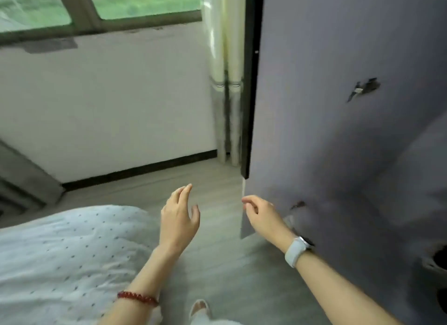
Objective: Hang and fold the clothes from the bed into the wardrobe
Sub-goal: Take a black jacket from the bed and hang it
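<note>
— What are her hands doing?
— Left hand (pixel 179 218) is hovering, fingers loosely spread, gripping nothing; right hand (pixel 260 215) is curling loosely beside the wardrobe door (pixel 326 106); the bed (pixel 60 252) is lying lower left.

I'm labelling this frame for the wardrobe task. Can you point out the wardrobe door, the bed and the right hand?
wardrobe door (pixel 326 106), head view, on its flat grey-purple panel.
bed (pixel 60 252), head view, on the dotted white cover.
right hand (pixel 262 215), head view, on the back of the hand.

Red bead bracelet (pixel 137 298) on left wrist; white watch (pixel 297 250) on right; bare forearms.
</note>
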Action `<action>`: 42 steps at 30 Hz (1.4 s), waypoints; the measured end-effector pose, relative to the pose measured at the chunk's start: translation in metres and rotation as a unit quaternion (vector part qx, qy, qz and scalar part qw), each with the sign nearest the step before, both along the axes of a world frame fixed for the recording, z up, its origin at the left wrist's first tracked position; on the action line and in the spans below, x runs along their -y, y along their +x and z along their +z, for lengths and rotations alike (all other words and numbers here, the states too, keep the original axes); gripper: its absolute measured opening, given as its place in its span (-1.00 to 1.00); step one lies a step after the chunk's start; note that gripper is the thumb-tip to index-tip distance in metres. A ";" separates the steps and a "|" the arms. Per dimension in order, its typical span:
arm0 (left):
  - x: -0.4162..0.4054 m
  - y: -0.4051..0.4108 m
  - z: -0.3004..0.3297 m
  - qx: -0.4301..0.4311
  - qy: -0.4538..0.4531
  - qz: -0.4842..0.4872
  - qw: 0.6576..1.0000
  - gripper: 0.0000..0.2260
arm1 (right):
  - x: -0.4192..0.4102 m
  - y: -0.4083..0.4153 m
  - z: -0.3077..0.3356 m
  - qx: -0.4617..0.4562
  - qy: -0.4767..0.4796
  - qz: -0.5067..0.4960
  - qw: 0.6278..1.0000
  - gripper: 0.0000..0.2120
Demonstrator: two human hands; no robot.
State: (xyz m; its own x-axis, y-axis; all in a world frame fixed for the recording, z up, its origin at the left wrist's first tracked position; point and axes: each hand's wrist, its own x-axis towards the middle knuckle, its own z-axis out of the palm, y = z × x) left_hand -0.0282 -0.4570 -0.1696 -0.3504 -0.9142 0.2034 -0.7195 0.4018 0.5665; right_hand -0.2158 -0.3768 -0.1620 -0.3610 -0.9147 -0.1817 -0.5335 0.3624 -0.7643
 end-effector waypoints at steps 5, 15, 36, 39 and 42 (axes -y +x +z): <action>-0.013 0.140 -0.004 0.013 0.035 0.186 0.982 -0.59 | 0.053 0.118 -0.016 0.024 0.030 0.177 0.983 -0.76; -0.037 0.429 -0.033 0.040 0.192 0.440 0.876 -0.61 | 0.138 0.414 -0.033 0.004 0.098 0.466 0.879 -0.70; 0.122 0.727 -0.166 -0.041 0.250 0.528 0.811 -0.79 | 0.264 0.677 -0.144 0.106 0.260 0.348 0.894 -0.74; 0.079 0.701 -0.151 -0.151 0.247 0.478 0.829 -0.82 | 0.273 0.696 -0.144 0.255 0.342 0.252 0.869 -0.68; 0.031 0.670 -0.146 -0.207 0.280 0.409 0.844 -0.83 | 0.269 0.725 -0.146 0.265 0.422 0.305 0.812 -0.48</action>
State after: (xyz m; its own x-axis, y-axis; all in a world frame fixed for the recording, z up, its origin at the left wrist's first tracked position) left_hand 0.6421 -0.4882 -0.3160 0.4387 -0.8094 -0.3903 -0.3203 -0.5466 0.7737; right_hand 0.5092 -0.6455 -0.3082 0.4454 -0.3639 -0.8180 -0.4868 0.6684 -0.5624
